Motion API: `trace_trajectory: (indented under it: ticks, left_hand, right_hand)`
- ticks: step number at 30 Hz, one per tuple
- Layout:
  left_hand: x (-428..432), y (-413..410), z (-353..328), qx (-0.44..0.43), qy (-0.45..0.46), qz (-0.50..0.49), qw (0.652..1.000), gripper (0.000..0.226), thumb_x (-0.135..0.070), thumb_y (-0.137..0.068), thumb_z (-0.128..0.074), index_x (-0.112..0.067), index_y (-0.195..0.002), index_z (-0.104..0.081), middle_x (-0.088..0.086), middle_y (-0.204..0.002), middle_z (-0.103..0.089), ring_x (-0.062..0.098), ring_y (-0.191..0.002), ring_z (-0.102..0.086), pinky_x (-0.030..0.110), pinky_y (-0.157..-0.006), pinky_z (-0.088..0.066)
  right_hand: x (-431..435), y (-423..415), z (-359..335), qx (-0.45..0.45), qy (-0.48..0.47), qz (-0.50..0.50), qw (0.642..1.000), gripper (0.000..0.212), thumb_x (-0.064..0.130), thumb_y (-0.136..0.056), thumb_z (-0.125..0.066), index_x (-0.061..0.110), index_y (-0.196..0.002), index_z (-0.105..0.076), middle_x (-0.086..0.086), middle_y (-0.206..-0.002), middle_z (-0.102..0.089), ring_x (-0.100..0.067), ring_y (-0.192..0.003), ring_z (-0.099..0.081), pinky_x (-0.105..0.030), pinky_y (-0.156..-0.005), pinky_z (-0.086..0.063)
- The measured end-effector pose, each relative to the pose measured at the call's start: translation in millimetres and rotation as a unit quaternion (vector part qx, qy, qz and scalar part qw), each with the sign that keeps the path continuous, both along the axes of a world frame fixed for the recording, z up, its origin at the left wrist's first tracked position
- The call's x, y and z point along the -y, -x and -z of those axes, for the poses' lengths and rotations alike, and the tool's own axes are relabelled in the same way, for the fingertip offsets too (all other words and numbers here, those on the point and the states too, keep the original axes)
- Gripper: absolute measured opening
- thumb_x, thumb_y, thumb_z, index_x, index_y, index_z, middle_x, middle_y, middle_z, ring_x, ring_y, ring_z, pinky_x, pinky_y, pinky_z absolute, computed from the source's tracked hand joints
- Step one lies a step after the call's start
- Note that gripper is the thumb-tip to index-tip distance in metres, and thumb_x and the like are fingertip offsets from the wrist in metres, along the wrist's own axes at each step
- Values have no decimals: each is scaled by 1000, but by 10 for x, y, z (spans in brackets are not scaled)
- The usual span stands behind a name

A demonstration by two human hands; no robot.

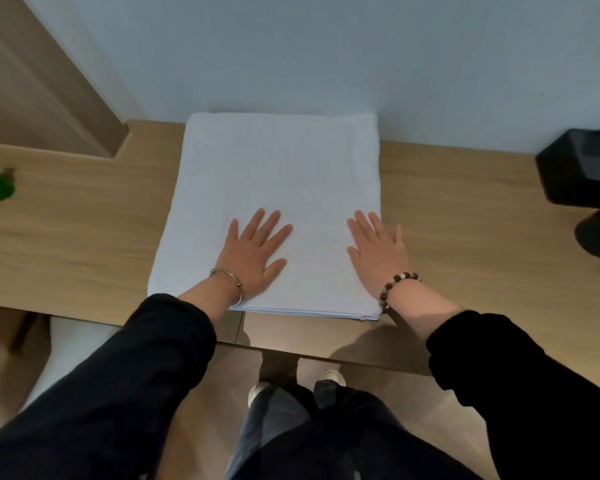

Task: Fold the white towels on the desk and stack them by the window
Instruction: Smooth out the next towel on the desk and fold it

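Fingers straight and spread, gripping nothing, the left hand [253,252] and the right hand [378,252] press flat on the near half of the folded white towel [278,168], which lies mid-frame on the wooden desk [84,216] with its far edge at the wall. This looks like smoothing after a fold; next likely calls for gripping an edge to fold again.
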State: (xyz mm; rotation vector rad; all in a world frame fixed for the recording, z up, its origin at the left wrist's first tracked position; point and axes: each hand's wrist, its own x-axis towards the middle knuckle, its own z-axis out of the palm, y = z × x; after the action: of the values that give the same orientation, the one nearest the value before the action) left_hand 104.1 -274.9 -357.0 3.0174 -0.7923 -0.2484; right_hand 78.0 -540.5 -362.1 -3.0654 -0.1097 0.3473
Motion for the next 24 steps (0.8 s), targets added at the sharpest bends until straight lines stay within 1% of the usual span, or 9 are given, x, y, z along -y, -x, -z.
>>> trace_trajectory:
  ticks: [6,9,11,13,15,17,19,22,24]
  left_hand:
    - [524,262,47,-18,-8,-24,1000,71,-62,-84,-1,-33,-146,19,-3,-149,33,23,-140,28,50,-112,10]
    - [850,391,47,-38,9,-37,999,71,-54,-93,-18,-25,-149,14,-3,-149,32,26,-141,27,47,-114,8]
    - [893,407,9,-52,35,-32,998,68,-42,-97,-26,-19,-151,8,-3,-153,26,25,-142,24,44,-116,3]
    - [711,371,-18,-51,53,-3,997,64,-33,-98,-29,-17,-151,3,-2,-157,15,20,-145,16,40,-117,1]
    - [362,355,-9,-24,25,11,999,60,-34,-99,-24,-20,-152,1,-3,-159,9,17,-146,11,40,-116,3]
    - [-26,396,11,6,-11,-23,1000,59,-41,-98,-15,-24,-151,2,-5,-159,10,16,-145,12,43,-115,4]
    - [-297,489,18,7,-3,-84,996,60,-44,-96,-13,-26,-151,2,-5,-159,10,16,-145,13,44,-115,3]
    - [-478,604,31,-19,80,-149,985,59,-39,-98,-25,-24,-152,-5,-3,-159,7,16,-146,10,43,-116,-2]
    - [-572,652,14,-56,237,-240,940,56,-25,-99,-38,-23,-151,-19,-2,-159,-7,17,-146,-4,37,-116,-11]
  right_hand:
    - [196,-39,-233,-43,23,61,997,63,18,-90,-33,20,-150,-14,6,-160,-2,-13,-147,3,-52,-116,3]
    - [147,-154,-367,-39,89,114,989,64,16,-89,-34,13,-150,-16,-1,-160,-9,-20,-147,2,-54,-115,2]
    - [-70,-160,-377,-7,47,108,993,58,19,-94,-30,11,-150,-15,-5,-160,-3,-22,-147,4,-51,-116,2]
    - [-309,-59,-277,24,-10,31,999,54,26,-100,-25,15,-151,-11,-4,-160,3,-21,-147,5,-46,-117,2]
    - [-438,53,-183,13,-23,-28,999,55,33,-102,-18,20,-153,-3,0,-160,6,-18,-147,6,-46,-118,1]
    - [-445,63,-133,-3,-13,-18,1000,56,37,-101,-15,24,-152,3,2,-160,9,-17,-147,8,-48,-117,2]
    - [-460,60,-143,-14,19,12,1000,57,38,-100,-13,25,-152,7,1,-160,12,-19,-147,9,-51,-116,3]
    - [-682,83,-248,-15,40,44,998,58,34,-101,-14,19,-151,11,-6,-158,17,-24,-146,12,-51,-117,3]
    - [-945,151,-336,9,8,-2,1000,59,31,-101,-18,16,-151,8,-9,-158,17,-25,-146,12,-48,-117,2]
